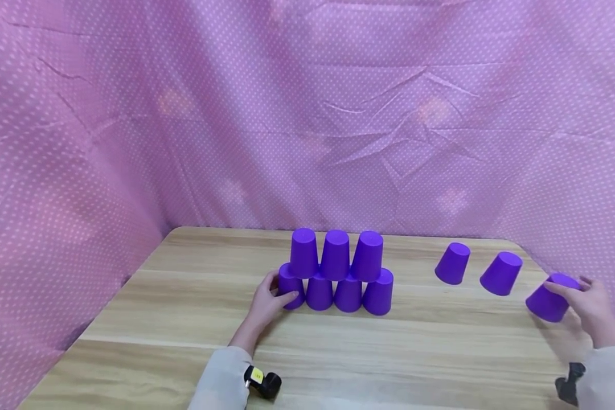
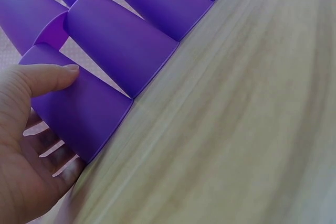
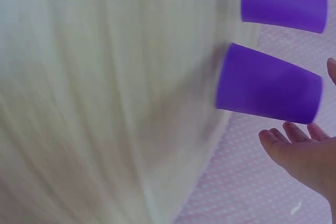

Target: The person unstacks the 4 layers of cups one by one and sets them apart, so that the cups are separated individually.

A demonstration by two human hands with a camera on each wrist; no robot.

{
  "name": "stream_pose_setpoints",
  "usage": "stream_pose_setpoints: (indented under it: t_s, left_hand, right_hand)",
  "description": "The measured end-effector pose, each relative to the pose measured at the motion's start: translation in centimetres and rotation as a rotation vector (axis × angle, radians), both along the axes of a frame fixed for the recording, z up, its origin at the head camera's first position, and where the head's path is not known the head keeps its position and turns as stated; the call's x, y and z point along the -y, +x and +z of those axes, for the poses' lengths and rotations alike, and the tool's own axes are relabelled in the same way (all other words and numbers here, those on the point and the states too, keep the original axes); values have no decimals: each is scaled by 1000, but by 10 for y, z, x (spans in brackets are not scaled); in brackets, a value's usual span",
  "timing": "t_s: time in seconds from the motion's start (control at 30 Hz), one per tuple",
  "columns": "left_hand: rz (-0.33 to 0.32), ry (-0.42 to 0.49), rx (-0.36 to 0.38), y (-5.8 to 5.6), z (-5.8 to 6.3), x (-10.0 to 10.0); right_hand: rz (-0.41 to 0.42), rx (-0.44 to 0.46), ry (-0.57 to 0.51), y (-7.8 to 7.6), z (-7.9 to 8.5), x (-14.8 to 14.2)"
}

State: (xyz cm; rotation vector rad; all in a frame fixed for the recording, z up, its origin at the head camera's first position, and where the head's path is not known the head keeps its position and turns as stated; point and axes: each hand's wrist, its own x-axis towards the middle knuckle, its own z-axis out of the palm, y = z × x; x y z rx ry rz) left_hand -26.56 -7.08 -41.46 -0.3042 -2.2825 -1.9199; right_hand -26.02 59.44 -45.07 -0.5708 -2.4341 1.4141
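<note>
Wood-grained tabletop [image 1: 415, 347] bears smooth, tapered purple cups [image 1: 336, 256].

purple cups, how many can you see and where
10: three upper cups stacked on four lower cups, plus three separate cups to the right. All are upside down, so any nested inside would be hidden.

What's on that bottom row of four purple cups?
Three upside-down purple cups rest on the bottom row, straddling its gaps. They partly cover its tops; its insides can't be seen.
</note>
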Motion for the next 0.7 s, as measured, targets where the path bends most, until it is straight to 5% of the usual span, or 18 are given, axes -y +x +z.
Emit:
stream_pose_setpoints:
  t_s: [0.1, 0.17, 0.37, 0.57, 0.7]
  left_hand:
    - [-4, 0, -5, 6, 9, -3]
    - [-6, -2, -6, 6, 10, -4]
    - [-1, -10, -3, -5, -7, -1]
    - [9, -24, -36, -12, -19, 1]
    - [11, -11, -47, -14, -20, 2]
  right_hand:
    - [21, -17, 31, -1, 8, -5]
    - [33, -29, 39, 7, 28, 8]
    - [71, -18, 76, 36, 89, 73]
    - [131, -43, 164, 17, 91, 74]
    - [185, -98, 186, 19, 110, 110]
